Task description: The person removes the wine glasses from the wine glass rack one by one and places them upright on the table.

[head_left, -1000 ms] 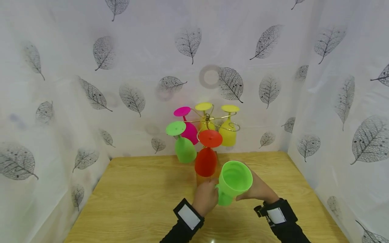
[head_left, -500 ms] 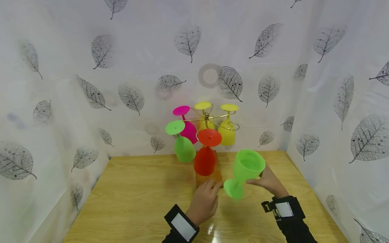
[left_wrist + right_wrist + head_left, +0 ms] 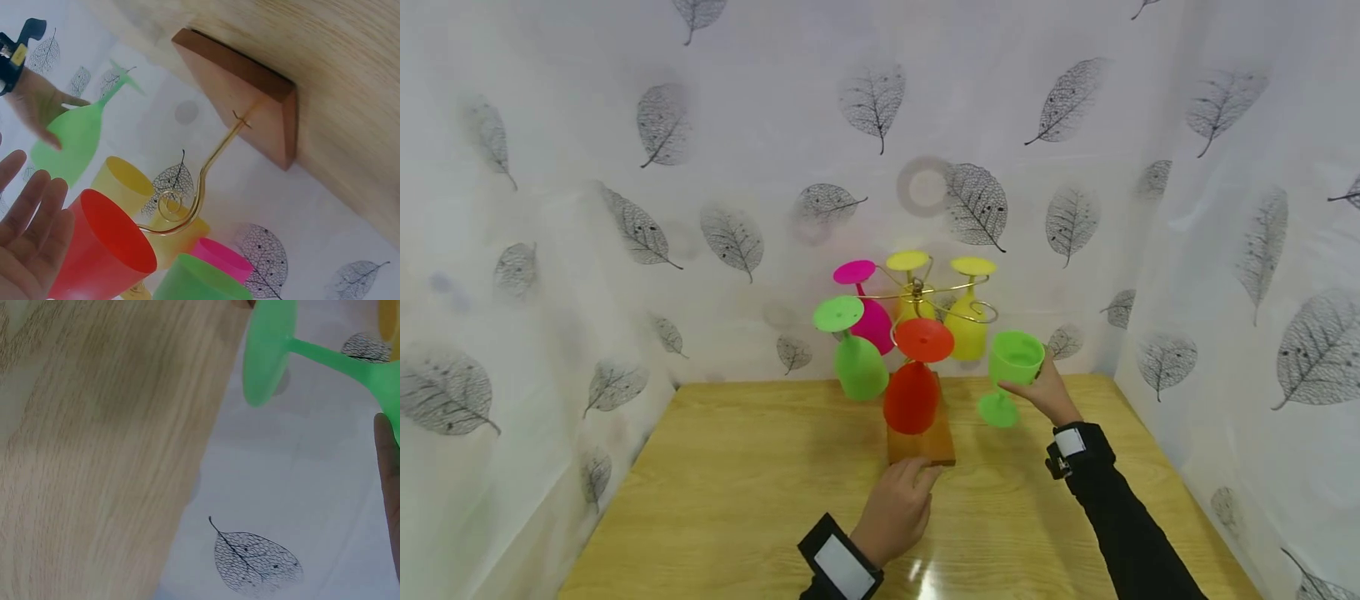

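Right hand: your right hand (image 3: 1039, 393) grips the green goblet (image 3: 1011, 360), thumb on the near side of the bowl, fingers reaching behind it.
Green goblet: it sits directly left of your right hand, against the palm side; the left wrist view suggests its foot is held off the surface.
Goblet axis: close to upright, mouth up and foot down, the mouth leaning slightly to your right.
Goblet to rack: the gold wire rack (image 3: 917, 289) lies to the left of your right hand, which is the nearer one to the rack's right side; the goblet is just beside the front yellow goblet (image 3: 966, 331), apart from it as far as you can tell.
Left hand: your left hand (image 3: 897, 508) holds nothing, its fingers loosely extended at the front edge of the wooden base (image 3: 934, 447); contact there is hard to tell.
Hung goblets: these point the other way, feet up and mouths down: red goblet (image 3: 912, 402) in front, second green goblet (image 3: 860, 367) and pink goblet (image 3: 874, 323) on the left, back yellow goblet (image 3: 907, 260) behind.
Surface: the wood-grain surface (image 3: 760, 483) carries the base, with a leaf-printed curtain (image 3: 805, 83) behind.
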Available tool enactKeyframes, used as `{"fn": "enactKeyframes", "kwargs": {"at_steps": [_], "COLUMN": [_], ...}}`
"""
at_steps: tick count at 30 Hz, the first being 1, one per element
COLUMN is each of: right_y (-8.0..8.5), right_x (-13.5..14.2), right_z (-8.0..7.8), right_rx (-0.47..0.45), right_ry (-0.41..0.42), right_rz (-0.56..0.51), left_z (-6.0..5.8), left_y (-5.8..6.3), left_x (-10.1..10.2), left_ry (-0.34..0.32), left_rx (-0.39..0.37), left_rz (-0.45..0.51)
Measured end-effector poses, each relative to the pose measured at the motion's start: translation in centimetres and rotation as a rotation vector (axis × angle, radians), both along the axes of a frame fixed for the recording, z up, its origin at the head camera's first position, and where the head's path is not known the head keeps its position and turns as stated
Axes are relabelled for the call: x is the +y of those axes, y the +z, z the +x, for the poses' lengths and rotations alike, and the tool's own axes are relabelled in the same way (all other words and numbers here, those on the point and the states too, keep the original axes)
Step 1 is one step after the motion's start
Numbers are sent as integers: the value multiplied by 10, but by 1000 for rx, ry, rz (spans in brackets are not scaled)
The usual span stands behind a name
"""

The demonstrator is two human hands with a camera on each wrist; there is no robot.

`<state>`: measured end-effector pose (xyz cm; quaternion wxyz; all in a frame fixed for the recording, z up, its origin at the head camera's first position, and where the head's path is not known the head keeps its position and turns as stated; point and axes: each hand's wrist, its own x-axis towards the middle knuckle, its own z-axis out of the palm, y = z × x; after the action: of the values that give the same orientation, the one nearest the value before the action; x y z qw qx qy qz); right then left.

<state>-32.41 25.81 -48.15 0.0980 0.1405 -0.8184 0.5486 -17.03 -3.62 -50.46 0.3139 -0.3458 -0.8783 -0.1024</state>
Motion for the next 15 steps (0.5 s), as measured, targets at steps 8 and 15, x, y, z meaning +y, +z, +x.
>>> {"fn": "enactKeyframes", "kwargs": {"at_steps": [8, 15], "right_y": [-30, -41], "right_x": [11, 19], "right_z": [-24, -24], "right_rx": [-97, -121], "right_ry": [-52, -39], "right_rz": [28, -9], "left_z": [0, 0], "left_y": [4, 0], "left_x": [-5, -10], "left_ry": [-1, 9], "left_rx": [5, 29], "left_rz": [-1, 9]}}
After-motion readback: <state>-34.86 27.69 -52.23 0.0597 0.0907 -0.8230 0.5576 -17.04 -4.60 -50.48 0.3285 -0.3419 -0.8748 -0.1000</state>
